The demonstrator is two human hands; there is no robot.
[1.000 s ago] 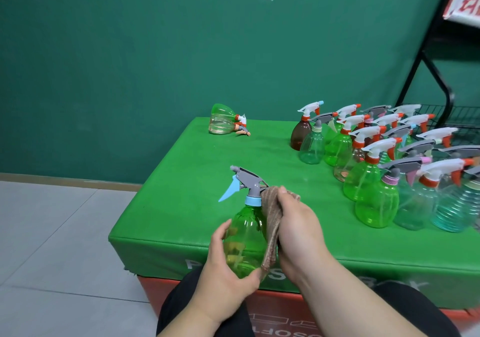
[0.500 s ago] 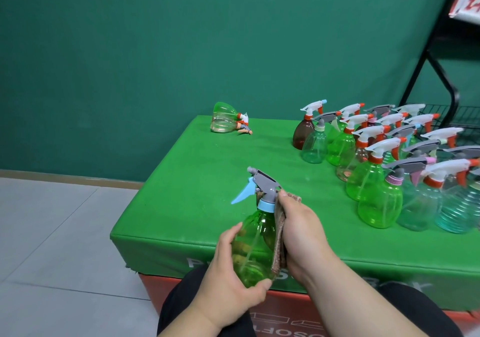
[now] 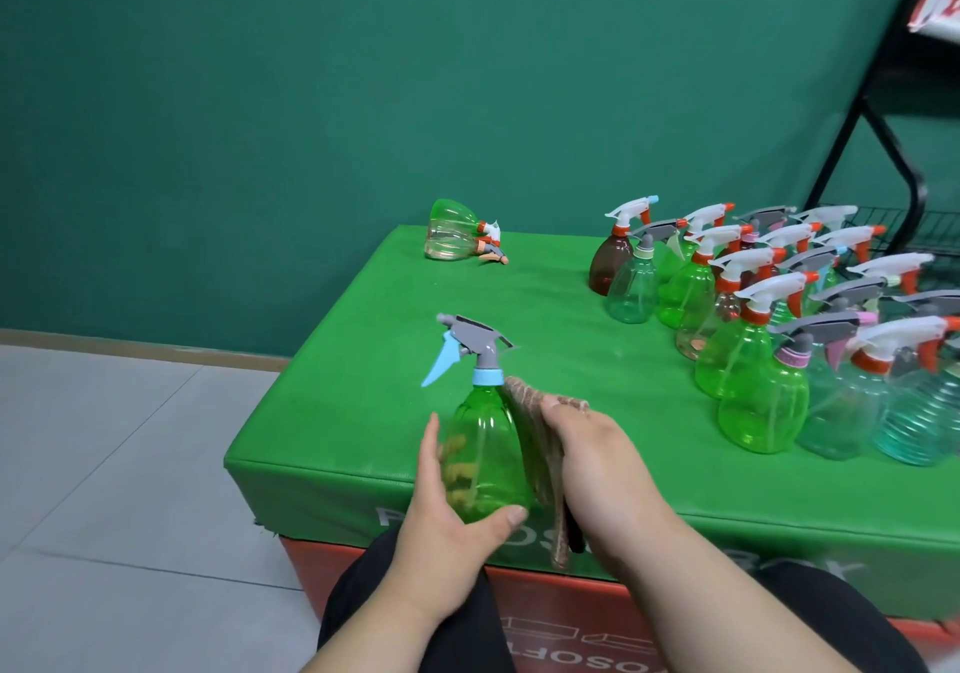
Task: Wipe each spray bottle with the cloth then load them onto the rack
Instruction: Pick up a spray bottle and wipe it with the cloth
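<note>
Single head view, angled forward and down, table (image 3: 597,360) close, perhaps seated

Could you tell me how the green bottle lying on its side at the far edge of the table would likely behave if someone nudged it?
The tipped bottle looks nearly empty and thin-walled, so it is probably light and would slide easily on the table. Its round body could roll, though the trigger head resting on the surface would likely stop it soon.

The tabletop (image 3: 363,360) lies bare across its left and middle. A toppled bottle (image 3: 452,232) sits at the far edge. Crowded bottles (image 3: 753,340) block the right side before the rack (image 3: 883,225).
</note>
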